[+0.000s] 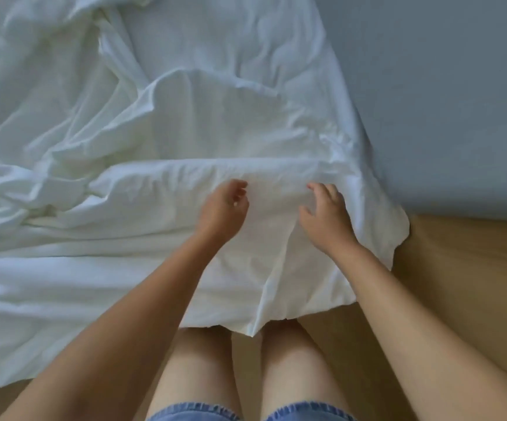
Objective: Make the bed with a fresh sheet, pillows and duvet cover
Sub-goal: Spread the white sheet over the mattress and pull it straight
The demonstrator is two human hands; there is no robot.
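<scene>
Fingers [240, 186] of the left hand [223, 209] are loosely curled with the thumb apart from them and no fold of cloth between them. Those of the right hand [326, 220] are spread wider and only lightly bent, fingertips [314, 187] pointing away from the body, and they grasp nothing either. Whether either palm actually touches the fabric cannot be told. Nearest the camera are the frayed hems of denim shorts [191, 414] and two bare legs [199, 360] standing on a tan floor [458, 275]. Both forearms reach forward and inward from the lower corners, so the hands come near each other, side by side, backs up, wrists roughly straight, over the near edge of the bed. The white sheet [155, 138] lies under them. Its near edge hangs off the bed in front of the knees, with a vertical crease running down between the two hands, and its corner droops to the right of the right wrist. Beyond the hands the sheet is rumpled into long folds and ridges across the left and middle of the bed. Farther right, the grey-blue mattress [443, 101] lies uncovered, the sheet's slanting edge running along it.
</scene>
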